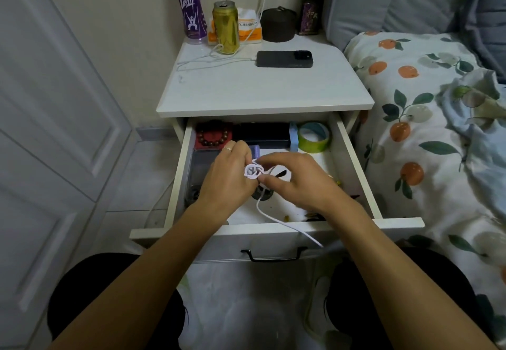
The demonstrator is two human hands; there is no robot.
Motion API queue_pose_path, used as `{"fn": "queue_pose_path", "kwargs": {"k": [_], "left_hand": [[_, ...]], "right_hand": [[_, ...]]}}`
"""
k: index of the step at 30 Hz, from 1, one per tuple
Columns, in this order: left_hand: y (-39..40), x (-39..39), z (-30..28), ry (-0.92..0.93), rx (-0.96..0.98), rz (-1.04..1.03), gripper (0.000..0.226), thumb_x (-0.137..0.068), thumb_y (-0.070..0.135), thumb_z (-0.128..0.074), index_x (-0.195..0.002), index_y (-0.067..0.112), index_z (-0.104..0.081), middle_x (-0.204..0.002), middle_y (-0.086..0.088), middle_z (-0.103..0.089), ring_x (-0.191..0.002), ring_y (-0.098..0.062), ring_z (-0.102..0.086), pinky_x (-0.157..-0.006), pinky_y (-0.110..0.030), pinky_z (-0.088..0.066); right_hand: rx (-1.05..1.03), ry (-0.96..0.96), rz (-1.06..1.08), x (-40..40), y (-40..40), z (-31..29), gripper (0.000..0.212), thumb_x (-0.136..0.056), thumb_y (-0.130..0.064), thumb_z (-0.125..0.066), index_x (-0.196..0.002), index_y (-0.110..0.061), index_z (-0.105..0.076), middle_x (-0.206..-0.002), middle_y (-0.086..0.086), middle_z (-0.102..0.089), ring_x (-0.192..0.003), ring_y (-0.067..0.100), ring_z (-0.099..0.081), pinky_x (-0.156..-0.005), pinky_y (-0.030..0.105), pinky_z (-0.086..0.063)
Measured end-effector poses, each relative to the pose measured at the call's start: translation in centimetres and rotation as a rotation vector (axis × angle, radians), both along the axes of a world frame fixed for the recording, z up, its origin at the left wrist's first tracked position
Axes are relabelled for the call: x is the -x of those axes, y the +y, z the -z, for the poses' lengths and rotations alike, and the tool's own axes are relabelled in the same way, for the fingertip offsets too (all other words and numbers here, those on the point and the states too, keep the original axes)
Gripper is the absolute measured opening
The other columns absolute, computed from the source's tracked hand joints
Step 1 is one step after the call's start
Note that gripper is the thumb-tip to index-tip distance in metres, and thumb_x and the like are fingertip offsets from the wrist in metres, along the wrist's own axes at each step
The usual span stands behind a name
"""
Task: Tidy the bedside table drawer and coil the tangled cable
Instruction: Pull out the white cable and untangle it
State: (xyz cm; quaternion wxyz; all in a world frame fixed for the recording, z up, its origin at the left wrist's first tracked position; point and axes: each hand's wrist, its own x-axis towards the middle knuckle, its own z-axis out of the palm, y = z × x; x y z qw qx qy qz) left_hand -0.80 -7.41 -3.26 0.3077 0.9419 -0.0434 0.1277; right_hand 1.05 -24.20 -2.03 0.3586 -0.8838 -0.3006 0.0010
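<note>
Both my hands are over the open drawer (353, 163). My left hand (228, 177) grips the small wound bundle of white cable (253, 171), and my right hand (294, 178) pinches it from the other side with thumb and forefinger. The loose tail drops between my wrists and trails over the drawer front, past the black handle (273, 257).

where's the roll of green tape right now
The green tape roll sits in the open drawer's back right corner, beside a black box.
</note>
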Motion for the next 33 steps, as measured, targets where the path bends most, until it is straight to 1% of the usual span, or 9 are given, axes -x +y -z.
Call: {"fn": "queue_pose_path", "kwargs": {"k": [4,6,12,16,20,23,28,30,33], "left_hand": [[-0.1,0.6,-0.6,-0.055,0.065,-0.003,0.035,-0.076,0.021,-0.08,-0.075,0.017,-0.045,-0.085,0.002,-0.046,-0.066,-0.009,-0.042,-0.056,-0.013,-0.037],[0.3,0.7,-0.9,-0.084,0.114,0.051,0.03,-0.076,0.02,-0.08,-0.078,0.015,-0.051,-0.085,0.001,-0.05,-0.069,-0.009,-0.047,-0.06,-0.011,-0.04],[2.2,0.9,-2.0,-0.05,0.284,0.299,0.023,-0.088,0.028,-0.058,-0.096,0.012,-0.073,-0.093,0.001,-0.068,-0.089,-0.015,-0.062,-0.079,-0.032,-0.052],[3.0,0.9,-2.6,-0.004,0.269,0.367,0.024,-0.093,0.02,-0.055,-0.095,0.008,-0.075,-0.089,-0.007,-0.071,-0.085,-0.02,-0.064,-0.078,-0.037,-0.052],[2.0,1.4,-2.8,0.151,0.53,0.208,0.017,-0.094,0.004,-0.058,-0.093,0.008,-0.075,-0.084,-0.015,-0.071,-0.074,-0.021,-0.068,-0.065,-0.022,-0.055],[0.6,1.6,-2.9,0.276,0.827,0.045,0.019,-0.095,0.003,-0.055,-0.091,0.006,-0.073,-0.092,-0.016,-0.071,-0.081,-0.022,-0.072,-0.067,-0.028,-0.059],[0.2,1.2,-3.2,0.283,1.052,-0.128,0.027,-0.095,0.001,-0.052,-0.087,0.011,-0.075,-0.089,-0.008,-0.075,-0.086,-0.023,-0.073,-0.07,-0.032,-0.06],[0.5,1.1,-3.0,0.223,0.939,-0.098,0.027,-0.096,0.003,-0.052,-0.084,0.015,-0.073,-0.087,-0.001,-0.074,-0.084,-0.016,-0.072,-0.069,-0.025,-0.058],[1.3,0.7,-2.5,0.066,0.446,0.106,0.009,-0.093,0.014,-0.062,-0.092,0.011,-0.069,-0.092,0.003,-0.069,-0.082,-0.009,-0.067,-0.07,-0.018,-0.055]], "right_hand": [[-0.176,0.025,0.051,0.2,0.2,-0.2,0.005,-0.085,-0.021,-0.073,-0.089,-0.021,-0.072,-0.086,-0.011,-0.07,-0.079,0.006,-0.064,-0.076,0.032,-0.054],[-0.233,0.045,0.077,0.3,0.2,-0.4,0.009,-0.083,-0.02,-0.075,-0.081,-0.026,-0.068,-0.08,-0.009,-0.068,-0.073,0.009,-0.064,-0.07,0.035,-0.056],[-0.356,0.149,0.043,0.1,-0.3,-1.2,0.006,-0.083,-0.016,-0.075,-0.085,-0.018,-0.07,-0.079,-0.003,-0.068,-0.063,0.022,-0.063,-0.059,0.039,-0.052],[-0.404,0.154,-0.004,0.3,-0.2,-1.5,0.008,-0.083,-0.016,-0.076,-0.089,-0.019,-0.073,-0.085,-0.001,-0.069,-0.063,0.029,-0.061,-0.057,0.04,-0.05],[-0.353,0.174,0.035,0.1,0.3,-0.8,0.006,-0.085,-0.021,-0.073,-0.084,-0.022,-0.068,-0.077,-0.004,-0.069,-0.068,0.023,-0.066,-0.066,0.048,-0.055],[-0.352,0.206,0.052,0.0,0.5,-0.7,0.008,-0.088,-0.02,-0.069,-0.083,-0.023,-0.064,-0.074,-0.006,-0.067,-0.069,0.021,-0.066,-0.069,0.049,-0.055],[-0.303,0.262,0.005,-0.1,0.1,-0.9,0.011,-0.095,-0.017,-0.06,-0.084,-0.016,-0.058,-0.063,-0.01,-0.06,-0.056,0.01,-0.058,-0.056,0.028,-0.045],[-0.293,0.294,-0.013,-0.1,0.1,-1.0,0.012,-0.097,-0.016,-0.056,-0.085,-0.014,-0.055,-0.061,-0.012,-0.058,-0.056,0.009,-0.056,-0.056,0.027,-0.044],[-0.34,0.32,0.015,-0.5,-0.6,-1.4,0.013,-0.099,-0.015,-0.052,-0.086,-0.012,-0.053,-0.066,-0.013,-0.061,-0.054,0.011,-0.054,-0.055,0.028,-0.045]]}}
